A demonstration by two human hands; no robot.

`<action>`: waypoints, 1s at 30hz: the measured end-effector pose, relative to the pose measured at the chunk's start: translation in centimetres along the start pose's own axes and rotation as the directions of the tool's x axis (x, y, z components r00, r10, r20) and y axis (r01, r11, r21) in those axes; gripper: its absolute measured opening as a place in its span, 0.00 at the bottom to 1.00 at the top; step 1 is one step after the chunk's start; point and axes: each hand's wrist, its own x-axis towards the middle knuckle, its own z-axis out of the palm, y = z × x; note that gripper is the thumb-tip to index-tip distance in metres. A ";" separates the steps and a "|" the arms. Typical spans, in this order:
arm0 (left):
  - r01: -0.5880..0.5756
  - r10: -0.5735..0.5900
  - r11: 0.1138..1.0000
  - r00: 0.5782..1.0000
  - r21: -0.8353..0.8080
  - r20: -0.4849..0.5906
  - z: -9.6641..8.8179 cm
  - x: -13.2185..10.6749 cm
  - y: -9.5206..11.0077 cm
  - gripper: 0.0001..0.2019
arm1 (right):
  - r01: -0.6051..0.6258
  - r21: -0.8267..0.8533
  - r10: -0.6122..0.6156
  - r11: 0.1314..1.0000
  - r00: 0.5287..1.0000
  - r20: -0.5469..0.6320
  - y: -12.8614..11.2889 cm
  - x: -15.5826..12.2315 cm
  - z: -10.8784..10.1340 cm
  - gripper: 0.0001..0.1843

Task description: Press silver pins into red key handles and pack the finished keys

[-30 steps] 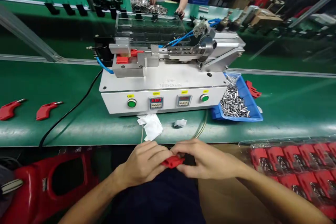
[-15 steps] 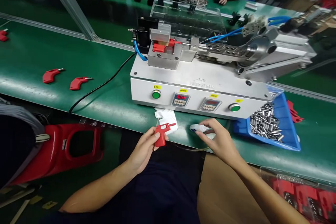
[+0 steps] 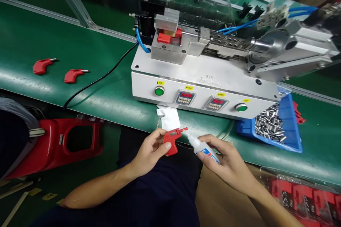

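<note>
My left hand (image 3: 153, 150) pinches a red pistol-shaped plastic part (image 3: 172, 143) by its grip, with the thin end pointing right. My right hand (image 3: 226, 158) is closed around a small white squeeze bottle (image 3: 206, 150) with a blue and red label, which looks like a glue bottle. Its nozzle tip is at the thin end of the red part; whether they touch I cannot tell. A white paper piece (image 3: 170, 117) lies on the bench just beyond my left hand. Another red part (image 3: 164, 37) sits clamped in the machine's metal block.
A white machine (image 3: 149, 81) with green buttons and red displays stands across the bench. Two red parts with metal pins (image 3: 42, 66) lie at left. A blue bin (image 3: 291, 127) of metal tubes is at right. A red stool (image 3: 50, 149) stands lower left; a clear tray (image 3: 306, 198) of red parts, lower right.
My right hand has lifted the bottle from the bench and brought its nozzle to the red part. My left hand has shifted slightly right. Both machine displays show different readings.
</note>
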 end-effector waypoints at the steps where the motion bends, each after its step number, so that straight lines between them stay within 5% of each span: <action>1: -0.006 0.006 1.000 1.000 -0.003 -0.001 0.0 0.0 0.0 0.17 | -0.011 -0.002 0.011 1.000 1.000 -0.003 0.0 0.0 0.1 0.09; 22: -0.069 0.069 0.997 0.997 0.023 -0.019 0.3 -0.4 0.1 0.16 | -0.019 -0.002 0.019 1.000 1.000 -0.025 -0.2 -0.3 0.8 0.08; 30: -0.054 0.064 0.985 0.996 0.164 -0.058 -2.0 0.2 0.1 0.18 | -0.023 -0.077 0.009 0.997 0.983 -0.181 2.6 0.4 -0.7 0.09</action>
